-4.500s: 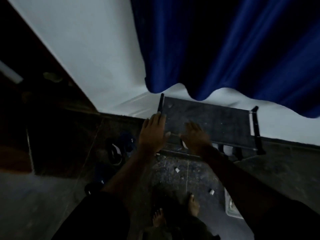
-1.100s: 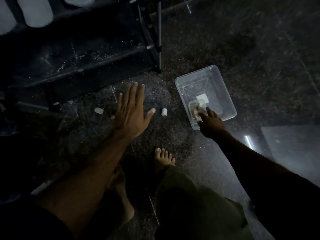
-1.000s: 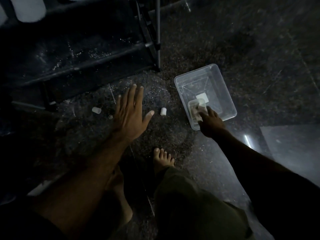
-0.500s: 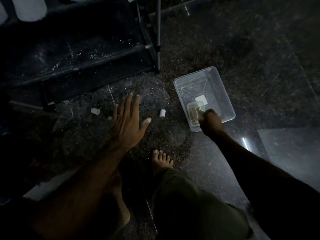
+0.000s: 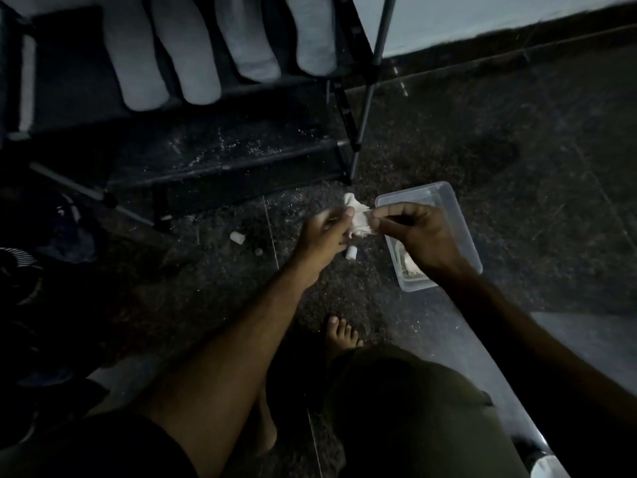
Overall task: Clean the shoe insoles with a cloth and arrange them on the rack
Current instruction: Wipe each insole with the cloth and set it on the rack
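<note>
1. The cloth (image 5: 358,219) is a small white crumpled wad held up just above the floor, right in the middle of the frame, stretched between both hands.
2. The left hand (image 5: 322,232) has its fingers curled in, pinching the left side of the cloth. The right hand (image 5: 422,236) pinches the right edge between thumb and fingertips. So both are clamped on it.
3. My guess is the cloth is light and floppy, maybe damp, since it's bunched up rather than hanging flat. Grabbing it by opposite edges like this looks like the way to open it out. It won't slip, it'll just sag.
4. Under the right hand sits a clear plastic tub (image 5: 462,229) on the floor, with something pale in its lower end. Too dim to say what.
5. The insoles (image 5: 193,60) are pale and lined up side by side on the black rack (image 5: 220,167) in the upper left. They probably flex easily, so I'd take one by the heel end.
6. Two small white cylinders (image 5: 237,237) lie on the speckled floor (image 5: 482,139) near the hands. A bare foot (image 5: 341,334) shows lower centre.
</note>
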`<state>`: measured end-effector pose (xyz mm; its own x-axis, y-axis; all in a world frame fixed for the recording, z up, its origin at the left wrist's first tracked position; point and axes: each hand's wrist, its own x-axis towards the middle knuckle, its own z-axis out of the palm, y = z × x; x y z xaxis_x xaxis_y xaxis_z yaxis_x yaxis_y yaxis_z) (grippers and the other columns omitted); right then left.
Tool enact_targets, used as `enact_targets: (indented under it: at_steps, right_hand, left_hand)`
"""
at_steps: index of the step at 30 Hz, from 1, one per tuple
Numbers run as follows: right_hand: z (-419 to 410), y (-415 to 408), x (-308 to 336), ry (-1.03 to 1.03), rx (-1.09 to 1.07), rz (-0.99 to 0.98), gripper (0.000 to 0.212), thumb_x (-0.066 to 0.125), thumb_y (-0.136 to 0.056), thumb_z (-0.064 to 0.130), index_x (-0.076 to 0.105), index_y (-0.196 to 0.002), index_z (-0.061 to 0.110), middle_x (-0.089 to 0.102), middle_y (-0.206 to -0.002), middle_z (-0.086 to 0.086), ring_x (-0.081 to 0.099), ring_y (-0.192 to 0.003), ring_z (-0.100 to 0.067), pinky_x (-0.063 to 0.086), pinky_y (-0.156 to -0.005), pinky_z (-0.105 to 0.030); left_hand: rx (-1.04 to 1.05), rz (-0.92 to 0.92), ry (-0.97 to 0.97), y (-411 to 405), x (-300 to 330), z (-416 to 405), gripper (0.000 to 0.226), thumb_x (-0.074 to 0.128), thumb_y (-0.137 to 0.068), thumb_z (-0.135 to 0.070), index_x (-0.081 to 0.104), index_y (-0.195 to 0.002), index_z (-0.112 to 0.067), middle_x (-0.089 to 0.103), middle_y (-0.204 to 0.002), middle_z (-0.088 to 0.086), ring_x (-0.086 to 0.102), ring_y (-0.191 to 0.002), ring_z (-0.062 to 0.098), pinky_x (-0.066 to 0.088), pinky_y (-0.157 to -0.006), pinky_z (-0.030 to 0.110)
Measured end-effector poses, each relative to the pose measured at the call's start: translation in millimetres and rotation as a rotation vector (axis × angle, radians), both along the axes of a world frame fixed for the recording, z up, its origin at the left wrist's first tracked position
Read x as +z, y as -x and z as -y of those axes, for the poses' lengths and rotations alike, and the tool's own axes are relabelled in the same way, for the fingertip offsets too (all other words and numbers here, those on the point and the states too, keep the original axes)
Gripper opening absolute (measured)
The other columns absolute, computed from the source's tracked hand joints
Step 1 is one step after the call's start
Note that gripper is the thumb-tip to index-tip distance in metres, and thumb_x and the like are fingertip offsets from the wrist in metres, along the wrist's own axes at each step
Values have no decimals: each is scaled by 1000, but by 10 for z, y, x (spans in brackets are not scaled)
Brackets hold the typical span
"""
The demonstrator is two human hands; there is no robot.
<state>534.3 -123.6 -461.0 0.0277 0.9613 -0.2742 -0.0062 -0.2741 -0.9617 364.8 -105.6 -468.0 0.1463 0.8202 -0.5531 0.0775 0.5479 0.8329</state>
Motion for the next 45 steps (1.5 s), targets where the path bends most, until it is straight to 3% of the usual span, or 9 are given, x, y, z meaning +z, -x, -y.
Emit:
enact_targets:
  at_steps: [7, 14, 17, 20, 23, 29, 35, 39, 45]
  right_hand:
    - [-186, 339, 458, 81, 41, 49, 33, 69, -89, 27, 62, -118, 14, 68, -106, -4, 69, -95, -17, 59, -75, -33]
    - [-547, 665, 797, -72, 93, 45, 11, 60, -92, 2, 67, -97, -5, 70, -84, -16, 66, -71, -19, 57, -63, -25]
    - [-728, 721, 793, -63, -13, 7, 12, 61, -92, 2, 67, -96, -7, 69, -86, -20, 65, -71, -21, 57, -63, -27]
    - [-861, 665, 696, -21, -78, -28, 15, 62, -92, 6, 67, -99, -6, 71, -91, -20, 67, -74, -22, 55, -62, -29]
    - [-935, 604, 586, -1, -125, -60, 16, 63, -92, 7, 67, -101, -6, 72, -91, -17, 68, -73, -20, 54, -61, -26]
    - [-1002, 415, 356, 41, -209, -90, 15, 64, -91, 10, 69, -98, -3, 72, -87, -17, 66, -75, -25, 55, -72, -40]
    - [-1032, 272, 210, 46, -194, -77, 17, 65, -91, 11, 68, -98, -3, 71, -87, -13, 67, -78, -20, 52, -70, -31]
    - [-1021, 272, 272, 36, -203, -113, 12, 63, -92, 10, 69, -96, 1, 72, -85, -9, 68, -76, -17, 54, -67, -28]
    - [-1038, 327, 540, 64, -189, -257, 17, 60, -92, 6, 67, -105, -3, 72, -98, -16, 69, -84, -22, 57, -77, -31]
  left_hand:
    - [21, -3, -190, 275, 398, -52, 14, 61, -94, -20, 67, -97, -8, 72, -85, 7, 69, -76, 11, 56, -68, 26]
    - [89, -94, -293, 488, 664, -359, 20, 64, -92, -26, 65, -102, -8, 71, -85, 1, 67, -69, 2, 54, -63, 20]
    - [209, -134, -276, 486, 731, -636, 28, 58, -95, -33, 62, -107, -8, 70, -92, 5, 67, -79, 12, 56, -68, 26]
    - [235, -285, -342, 429, 771, -1063, 26, 56, -96, -31, 61, -108, -8, 68, -89, 7, 63, -67, 14, 49, -50, 17]
    - [216, -398, -402, 351, 830, -1522, 19, 59, -92, -34, 61, -92, -16, 70, -83, 8, 68, -71, 26, 55, -61, 31]
    - [161, -494, -297, 180, 844, -2056, 24, 56, -95, -32, 54, -98, -8, 70, -72, 9, 66, -50, 17, 43, -37, 21]
    - [146, -565, -213, 163, 706, -2286, 23, 57, -95, -29, 55, -97, -6, 70, -70, 8, 67, -50, 16, 38, -32, 18]
    - [81, -504, -86, 163, 750, -2295, 21, 54, -96, -21, 57, -102, -1, 68, -73, 8, 63, -43, 14, 45, -35, 19]
    - [211, -267, -224, 139, 847, -1675, 12, 52, -96, -13, 57, -95, -2, 69, -71, 10, 65, -50, 14, 52, -44, 20]
